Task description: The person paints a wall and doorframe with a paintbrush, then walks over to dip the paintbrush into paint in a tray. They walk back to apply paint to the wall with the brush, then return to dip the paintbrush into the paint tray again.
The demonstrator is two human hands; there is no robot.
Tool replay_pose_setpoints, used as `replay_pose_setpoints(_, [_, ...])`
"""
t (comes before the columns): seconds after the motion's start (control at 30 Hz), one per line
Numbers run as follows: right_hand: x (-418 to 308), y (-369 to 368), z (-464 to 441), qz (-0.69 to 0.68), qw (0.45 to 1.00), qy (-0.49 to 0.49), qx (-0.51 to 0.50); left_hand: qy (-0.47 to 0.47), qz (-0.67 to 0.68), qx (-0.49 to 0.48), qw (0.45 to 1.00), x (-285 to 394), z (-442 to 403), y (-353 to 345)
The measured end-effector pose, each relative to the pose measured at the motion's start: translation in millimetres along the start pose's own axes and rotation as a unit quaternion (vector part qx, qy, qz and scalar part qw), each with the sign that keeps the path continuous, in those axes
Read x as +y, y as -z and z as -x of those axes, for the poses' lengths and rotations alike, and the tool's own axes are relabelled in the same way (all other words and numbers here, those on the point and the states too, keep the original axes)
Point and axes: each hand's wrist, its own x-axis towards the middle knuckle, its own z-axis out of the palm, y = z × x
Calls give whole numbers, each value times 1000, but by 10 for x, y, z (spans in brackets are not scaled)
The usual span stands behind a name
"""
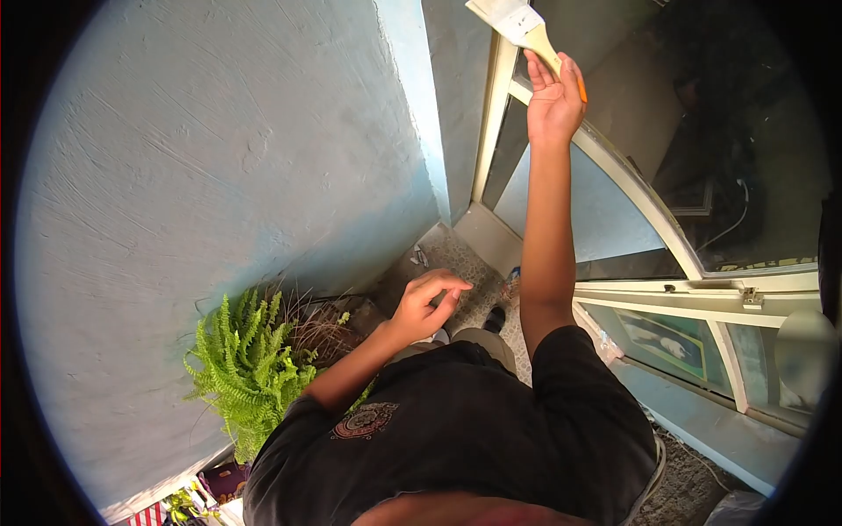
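Raised high in front of me, my right hand [556, 107] grips the handle of a wide paintbrush [534, 37]. The brush has a pale wooden handle with an orange end, and its broad head points up and left beside the cream window frame [500, 83]. Whether the bristles touch anything I cannot tell. My left hand [424, 307] hovers low in front of my body, with its fingers loosely bent, a gap between thumb and fingers, and nothing in it. Below that hand lies the patterned floor [478, 298].
A grey-blue textured wall [237, 149] rises on the left, with a green fern [250, 355] at its foot. To the right are glass panes [745, 131] in cream frames and a latch [752, 298]. A small pale object [419, 256] lies on the floor near the corner.
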Motion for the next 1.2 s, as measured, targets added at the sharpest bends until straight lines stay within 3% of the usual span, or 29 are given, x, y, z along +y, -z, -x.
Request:
replay_pose_setpoints(0.07, [333,366,125,51,997,-53,20,-5,-7,-15,1000,11,6,32])
replay_pose_setpoints(0.13, [731,942,429,25,988,-115,100,-9,-5,-10,1000,33,16,54])
replay_pose_setpoints(0.27, [1162,1825,1061,149,935,-157,281,-48,-2,10,999,76,24,42])
replay_pose_setpoints(0.37, [1318,1966,890,227,907,-110,337,-66,-9,7,998,126,46,77])
replay_pose_setpoints(0.43, [1153,1664,564,247,919,-91,293,-63,-3,6,998,139,92,89])
replay_pose_setpoints(0.57, [487,341,95,225,966,-40,122,-25,1,-9,1000,130,155,131])
replay_pose_setpoints(0.6, [334,179,36,227,965,-39,123,-24,3,-10,1000,137,172,124])
replay_pose_setpoints(0.67, [112,1,-75,82,994,-15,64,-27,1,-20,999,140,173,124])
replay_pose_setpoints(0.77, [183,278,-137,-26,997,-41,56,-44,11,-18,999,174,146,101])
replay_pose_setpoints(0.87, [720,1006,136,-1,987,-110,115,-53,15,-19,998,163,142,89])
replay_pose_setpoints(1.0, [1093,1774,673,156,942,-130,269,-23,23,-51,998,149,179,87])
replay_pose_setpoints(1.07, [1122,1818,743,182,920,-128,323,-40,25,-41,998,154,146,55])
replay_pose_setpoints(1.2, [806,1179,463,220,932,-109,265,-26,50,-72,996,105,101,-27])
